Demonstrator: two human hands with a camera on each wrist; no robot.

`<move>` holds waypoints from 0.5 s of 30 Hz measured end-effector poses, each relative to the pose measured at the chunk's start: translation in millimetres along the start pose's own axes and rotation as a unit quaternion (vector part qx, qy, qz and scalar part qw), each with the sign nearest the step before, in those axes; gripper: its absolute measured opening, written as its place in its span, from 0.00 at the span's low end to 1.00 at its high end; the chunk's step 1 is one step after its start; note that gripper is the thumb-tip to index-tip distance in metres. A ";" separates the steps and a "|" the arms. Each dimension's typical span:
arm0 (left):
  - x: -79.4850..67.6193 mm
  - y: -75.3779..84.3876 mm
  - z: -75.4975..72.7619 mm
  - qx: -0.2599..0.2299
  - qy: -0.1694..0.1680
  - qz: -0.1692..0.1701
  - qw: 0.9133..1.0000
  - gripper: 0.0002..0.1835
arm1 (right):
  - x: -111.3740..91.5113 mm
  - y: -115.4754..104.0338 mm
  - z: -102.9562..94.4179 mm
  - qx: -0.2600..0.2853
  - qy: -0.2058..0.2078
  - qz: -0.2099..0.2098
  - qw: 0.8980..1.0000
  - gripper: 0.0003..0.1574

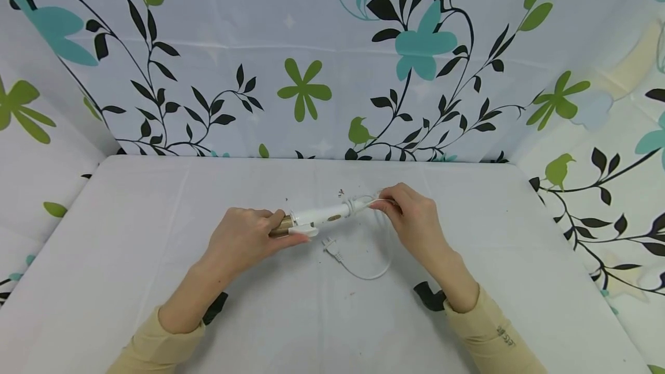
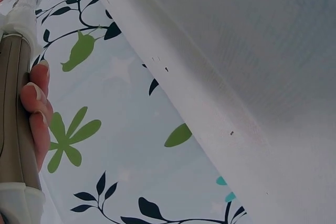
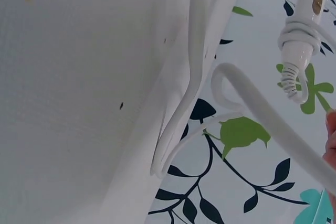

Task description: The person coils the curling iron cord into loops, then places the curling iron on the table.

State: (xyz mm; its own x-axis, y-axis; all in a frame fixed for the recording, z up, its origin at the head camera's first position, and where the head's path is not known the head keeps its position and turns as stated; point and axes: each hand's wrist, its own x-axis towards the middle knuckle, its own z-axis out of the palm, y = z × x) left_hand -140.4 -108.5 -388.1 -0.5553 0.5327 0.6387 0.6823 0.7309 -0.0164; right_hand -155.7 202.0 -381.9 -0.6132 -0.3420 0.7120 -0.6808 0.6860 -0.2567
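Observation:
A white curling iron (image 1: 318, 215) with a gold-brown barrel is held above the table, its handle toward the right. My left hand (image 1: 244, 235) grips the barrel; in the left wrist view its fingers (image 2: 39, 100) curl round the barrel (image 2: 14, 114). White cord (image 3: 299, 35) is looped round the handle's end in the right wrist view. Just beyond that end, my right hand (image 1: 415, 218) pinches the cord between thumb and fingers. The loose cord (image 1: 387, 267) hangs in a curve down to the two-pin plug (image 1: 331, 246), below the handle.
A white cloth covers the table (image 1: 249, 316). Patterned fabric (image 1: 332, 74) with leaves, flowers and birds stands behind it and at both sides. A black piece (image 1: 430, 296) shows by the right wrist, and another black piece (image 1: 215, 307) by the left.

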 end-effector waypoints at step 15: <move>-1.2 -5.0 -1.1 0.019 -0.006 0.017 1.000 0.43 | 2.9 4.7 -9.1 -0.003 -0.039 -0.043 0.998 0.10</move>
State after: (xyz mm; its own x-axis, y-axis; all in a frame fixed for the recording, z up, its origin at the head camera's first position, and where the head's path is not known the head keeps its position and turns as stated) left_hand -142.6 -113.3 -388.0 -0.5381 0.5618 0.6283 0.6825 0.7279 -0.0664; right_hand -157.0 210.0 -375.0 -0.5823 -0.4482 0.6782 -0.7298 0.6557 -0.1933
